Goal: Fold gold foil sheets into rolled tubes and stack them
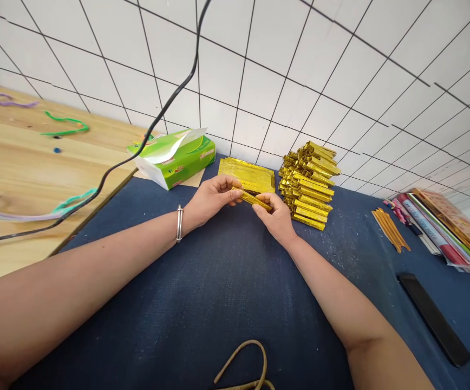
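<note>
Between my two hands is a narrow folded strip of gold foil paper (251, 199), held at both ends above the dark blue cloth. My left hand (216, 196), with a silver bangle on its wrist, pinches the left end between thumb and fingers. Around the right end, the thumb and fingers of my right hand (276, 218) are closed. Just behind the hands lies a flat stack of gold foil sheets (249, 173). To the right of it rises a pile of folded gold paper strips (310, 184), several with hollow open ends.
A green tissue box (186, 160) stands behind my left hand. A black cable (170, 103) hangs across the left side. At right are orange strips (391, 230), a black flat bar (433, 319) and stacked books (446, 227). A tan cord (264, 357) lies near me.
</note>
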`<state>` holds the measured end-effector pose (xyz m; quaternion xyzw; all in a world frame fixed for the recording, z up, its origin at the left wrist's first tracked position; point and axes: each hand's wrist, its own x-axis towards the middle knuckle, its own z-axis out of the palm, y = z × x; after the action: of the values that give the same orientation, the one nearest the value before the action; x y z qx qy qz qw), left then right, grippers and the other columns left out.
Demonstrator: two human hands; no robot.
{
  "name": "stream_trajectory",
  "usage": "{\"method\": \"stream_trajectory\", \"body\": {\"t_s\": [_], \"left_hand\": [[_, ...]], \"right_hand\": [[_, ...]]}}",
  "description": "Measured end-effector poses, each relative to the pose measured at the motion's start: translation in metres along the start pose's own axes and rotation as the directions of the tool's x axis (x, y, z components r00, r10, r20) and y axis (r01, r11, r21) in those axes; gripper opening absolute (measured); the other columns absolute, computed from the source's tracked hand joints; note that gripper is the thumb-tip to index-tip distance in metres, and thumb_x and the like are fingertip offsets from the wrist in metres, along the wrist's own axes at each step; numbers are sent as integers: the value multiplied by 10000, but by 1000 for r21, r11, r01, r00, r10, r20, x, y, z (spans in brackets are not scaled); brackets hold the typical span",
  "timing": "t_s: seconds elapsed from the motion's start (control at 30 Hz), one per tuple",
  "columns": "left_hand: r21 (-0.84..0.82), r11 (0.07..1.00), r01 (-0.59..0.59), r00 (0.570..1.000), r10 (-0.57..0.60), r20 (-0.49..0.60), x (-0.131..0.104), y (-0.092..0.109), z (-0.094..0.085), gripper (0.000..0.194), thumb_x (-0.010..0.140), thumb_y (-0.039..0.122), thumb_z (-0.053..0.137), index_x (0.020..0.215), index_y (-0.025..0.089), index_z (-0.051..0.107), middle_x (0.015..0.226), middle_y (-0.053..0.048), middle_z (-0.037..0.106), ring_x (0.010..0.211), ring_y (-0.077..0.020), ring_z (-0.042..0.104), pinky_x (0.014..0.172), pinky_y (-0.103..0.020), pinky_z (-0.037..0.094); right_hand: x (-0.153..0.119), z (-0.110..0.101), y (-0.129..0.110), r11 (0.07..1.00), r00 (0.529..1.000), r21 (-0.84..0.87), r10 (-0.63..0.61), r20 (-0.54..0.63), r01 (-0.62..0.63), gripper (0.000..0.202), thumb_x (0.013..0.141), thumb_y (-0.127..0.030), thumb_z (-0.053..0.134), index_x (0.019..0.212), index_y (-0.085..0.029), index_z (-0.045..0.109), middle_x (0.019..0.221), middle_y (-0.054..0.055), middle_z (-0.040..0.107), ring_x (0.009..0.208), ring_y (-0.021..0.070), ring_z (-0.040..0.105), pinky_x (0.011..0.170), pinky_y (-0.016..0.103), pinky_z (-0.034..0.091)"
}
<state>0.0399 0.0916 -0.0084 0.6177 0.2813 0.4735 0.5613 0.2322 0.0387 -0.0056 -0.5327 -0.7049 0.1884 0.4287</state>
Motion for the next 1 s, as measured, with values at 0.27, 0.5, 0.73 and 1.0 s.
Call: {"method": "stream_trajectory", "body": {"t_s": [0.27, 0.5, 0.73, 1.0], "left_hand": [[69, 997, 26, 991, -35, 129, 0, -2, 3, 327, 724, 342, 668, 952, 137, 556, 867, -40, 618, 721, -112, 588, 633, -247, 491], [227, 974, -10, 993, -17, 119, 3, -11, 2, 365, 745, 328, 625, 1058, 164, 531, 939, -45, 601, 719, -104, 563, 602, -232, 473], [390, 919, -60, 997, 33, 74, 4, -15, 2, 329, 783, 344, 567, 1067, 180, 547, 912, -39, 611, 728, -119, 569, 640, -254, 473], [451, 890, -65, 996, 33, 80, 3, -4, 5, 302, 798, 348, 538, 1044, 174, 562, 843, -25, 622, 667, -113, 548, 631, -254, 451]], "right_hand": [[6, -20, 6, 741, 886, -489, -350, 305, 461, 267, 874, -305, 458, 1086, -190, 571, 1004, 98, 631, 942, 228, 550, 835, 378, 398], [26, -70, 12, 580, 859, -647, -439, 264, 495, 286, 868, -280, 472, 1131, -236, 574, 1054, 80, 634, 1012, 243, 520, 887, 423, 342], [40, -133, 22, 568, 869, -804, -474, -142, 178, 290, 842, -303, 487, 1103, -227, 590, 1131, 86, 593, 1086, 256, 472, 956, 475, 302], [101, -175, 46, 586, 816, -810, -478, -324, 21, 347, 871, -358, 434, 1105, -155, 592, 1095, 136, 546, 1054, 250, 424, 930, 454, 312]]}}
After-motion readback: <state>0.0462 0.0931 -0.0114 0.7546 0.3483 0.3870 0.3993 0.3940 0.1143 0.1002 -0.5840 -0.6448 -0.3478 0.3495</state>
